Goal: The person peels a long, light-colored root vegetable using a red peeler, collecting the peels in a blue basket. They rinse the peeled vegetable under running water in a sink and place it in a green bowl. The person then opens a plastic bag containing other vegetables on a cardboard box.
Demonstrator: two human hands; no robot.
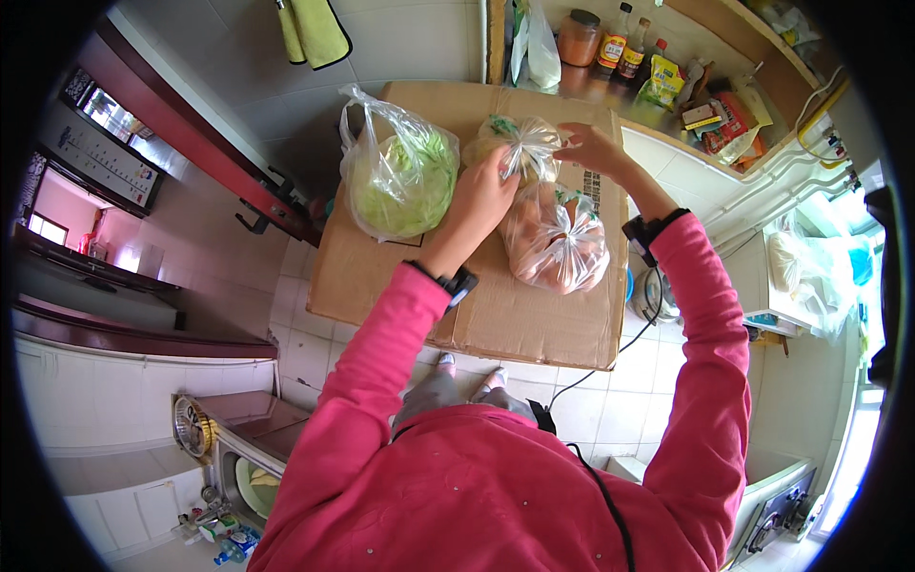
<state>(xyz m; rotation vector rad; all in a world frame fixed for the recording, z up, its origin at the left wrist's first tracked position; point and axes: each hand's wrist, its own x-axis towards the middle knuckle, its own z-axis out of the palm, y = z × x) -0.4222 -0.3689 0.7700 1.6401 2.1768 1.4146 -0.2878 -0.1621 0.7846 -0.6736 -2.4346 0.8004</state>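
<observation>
My left hand [486, 187] grips the gathered top of a knotted clear plastic bag [525, 146], which holds pale things with a green patch. The contents are too blurred by the plastic to name. My right hand [595, 151] is at that bag's right side, thumb and fingers apart. Just nearer to me, a second knotted clear bag [557, 243] holds orange-brown produce. On the left lies a handled clear bag [400, 171] with a pale green cabbage-like head inside. All three bags rest on a large cardboard box [529, 322].
Behind the box, a shelf [572, 89] holds a jar [579, 37], several sauce bottles [615, 43] and packets [663, 82]. A yellow cloth [314, 32] hangs on the wall. A cable [604, 368] hangs from my right wrist. Left is a dark red door edge [214, 143].
</observation>
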